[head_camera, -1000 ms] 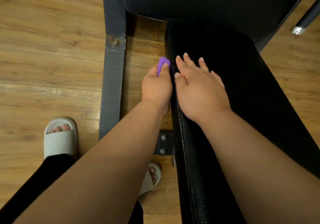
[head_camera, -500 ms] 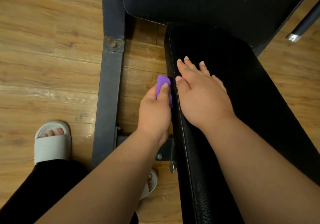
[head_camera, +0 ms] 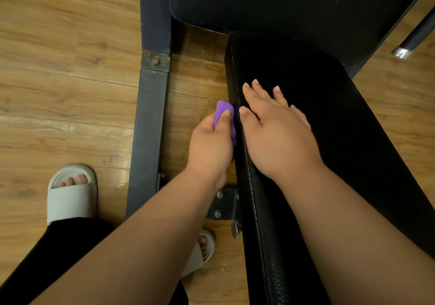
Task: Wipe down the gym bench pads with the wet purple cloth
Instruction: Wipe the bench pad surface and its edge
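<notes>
Steel rail (head_camera: 150, 116) left of purple cloth (head_camera: 222, 109); slipper (head_camera: 70, 198) nearby.

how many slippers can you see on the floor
2. One white slipper sits on the wood floor left of the grey frame bar. The other slipper peeks out beside the bench pad, mostly hidden under the left forearm.

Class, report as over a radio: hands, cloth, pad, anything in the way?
Left hand grips cloth against pad side. Right hand flat on pad top. Nothing blocking the wipe.
</notes>
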Motion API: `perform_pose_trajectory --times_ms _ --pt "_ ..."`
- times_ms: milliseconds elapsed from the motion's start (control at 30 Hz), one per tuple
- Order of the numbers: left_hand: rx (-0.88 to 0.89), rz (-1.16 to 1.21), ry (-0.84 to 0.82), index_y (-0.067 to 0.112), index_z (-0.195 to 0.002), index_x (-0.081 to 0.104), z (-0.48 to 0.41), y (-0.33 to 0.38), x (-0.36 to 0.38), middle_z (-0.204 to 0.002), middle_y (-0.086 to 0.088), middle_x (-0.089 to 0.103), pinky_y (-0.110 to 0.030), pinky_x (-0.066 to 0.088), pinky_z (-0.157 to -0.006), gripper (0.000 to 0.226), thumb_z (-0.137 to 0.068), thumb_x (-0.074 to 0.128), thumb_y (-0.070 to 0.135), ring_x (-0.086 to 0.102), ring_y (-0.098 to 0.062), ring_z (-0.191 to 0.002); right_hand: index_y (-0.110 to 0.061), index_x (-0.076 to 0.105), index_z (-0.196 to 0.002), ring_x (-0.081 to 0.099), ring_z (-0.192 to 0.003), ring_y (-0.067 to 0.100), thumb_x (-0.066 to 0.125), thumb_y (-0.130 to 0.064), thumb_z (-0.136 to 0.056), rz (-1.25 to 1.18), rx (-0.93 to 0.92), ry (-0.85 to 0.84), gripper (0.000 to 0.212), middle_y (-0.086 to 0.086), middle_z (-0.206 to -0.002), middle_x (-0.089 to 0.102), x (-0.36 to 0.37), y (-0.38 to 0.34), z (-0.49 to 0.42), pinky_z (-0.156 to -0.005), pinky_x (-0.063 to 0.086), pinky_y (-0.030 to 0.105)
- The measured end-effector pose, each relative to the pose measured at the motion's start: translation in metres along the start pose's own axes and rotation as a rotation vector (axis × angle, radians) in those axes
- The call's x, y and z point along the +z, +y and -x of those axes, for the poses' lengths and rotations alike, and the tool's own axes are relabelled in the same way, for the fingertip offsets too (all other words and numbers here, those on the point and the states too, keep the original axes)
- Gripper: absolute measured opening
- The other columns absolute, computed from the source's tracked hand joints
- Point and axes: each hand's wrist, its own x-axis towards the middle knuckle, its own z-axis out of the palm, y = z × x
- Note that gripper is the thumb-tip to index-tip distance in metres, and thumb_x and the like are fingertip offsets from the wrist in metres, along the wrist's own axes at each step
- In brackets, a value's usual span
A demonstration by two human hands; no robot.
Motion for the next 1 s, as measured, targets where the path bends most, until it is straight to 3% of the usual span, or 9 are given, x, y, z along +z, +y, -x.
perform_pose_trajectory --times_ms 133,300,433,600,700,767,1000 --pt "-0.044 0.007 0.041 0.029 -0.095 0.063 -0.013 0.011 0.010 -0.099 -0.005 0.072 -0.043 0.054 -0.093 0.017 -0.101 0.048 0.030 0.069 -0.020 -0.096 -0.039 0.015 -0.152 -0.003 -0.148 0.007 0.025 -0.039 -0.104 -0.001 0.001 0.004 0.049 -0.019 -0.160 0.007 0.000 0.000 0.000 -0.119 0.000 0.033" --pt "0.105 -0.089 -0.036 0.023 -0.116 0.066 0.023 -0.005 -0.003 -0.097 -0.001 0.073 -0.032 0.055 -0.080 0.025 -0.102 0.046 0.028 0.069 -0.014 -0.093 -0.035 0.027 -0.150 0.003 -0.148 0.007 0.033 -0.037 -0.103 -0.074 -0.004 0.037 0.048 -0.016 -0.159 0.018 -0.001 0.001 0.002 -0.119 0.001 0.032" --pt "0.123 -0.129 -0.009 0.021 -0.128 0.060 0.026 -0.003 -0.001 -0.111 0.002 0.071 -0.035 0.051 -0.097 0.031 -0.101 0.047 0.028 0.065 -0.011 -0.108 -0.025 0.037 -0.147 0.014 -0.146 0.005 0.040 -0.028 -0.102 -0.152 -0.044 0.080 0.045 -0.010 -0.156 0.029 -0.004 0.002 0.010 -0.116 0.004 0.020" --pt "0.153 -0.273 0.027 0.022 -0.134 0.055 0.015 0.016 0.008 -0.121 0.004 0.065 -0.036 0.048 -0.103 0.035 -0.102 0.045 0.030 0.059 -0.008 -0.114 -0.029 0.021 -0.152 0.003 -0.147 0.004 0.030 -0.034 -0.104 -0.060 -0.060 -0.013 0.050 -0.011 -0.160 0.014 -0.006 0.008 0.025 -0.117 0.001 0.022" --pt "0.209 -0.334 -0.026 0.028 -0.138 0.051 0.053 0.008 -0.002 -0.124 0.019 0.060 -0.017 0.042 -0.104 0.037 -0.102 0.045 0.030 0.053 0.008 -0.117 -0.029 0.013 -0.154 -0.002 -0.147 0.005 0.025 -0.036 -0.104 -0.029 -0.022 -0.039 0.052 -0.011 -0.162 0.007 -0.007 0.009 0.035 -0.117 -0.002 0.023" --pt "0.220 -0.355 -0.069 0.029 -0.138 0.051 0.073 0.002 -0.009 -0.125 0.018 0.060 -0.012 0.040 -0.100 0.037 -0.102 0.045 0.030 0.052 0.009 -0.116 -0.029 0.008 -0.154 -0.005 -0.147 0.005 0.022 -0.036 -0.104 0.000 -0.003 -0.057 0.053 -0.011 -0.162 0.002 -0.007 0.009 0.043 -0.116 -0.004 0.023" --pt "0.179 -0.344 0.010 0.023 -0.136 0.054 0.042 0.008 0.000 -0.127 0.007 0.062 -0.031 0.044 -0.106 0.036 -0.102 0.045 0.031 0.055 -0.003 -0.118 -0.030 0.007 -0.154 -0.004 -0.148 0.006 0.020 -0.035 -0.104 0.029 0.013 -0.041 0.052 -0.011 -0.162 0.003 -0.006 0.008 0.056 -0.114 -0.004 0.022"
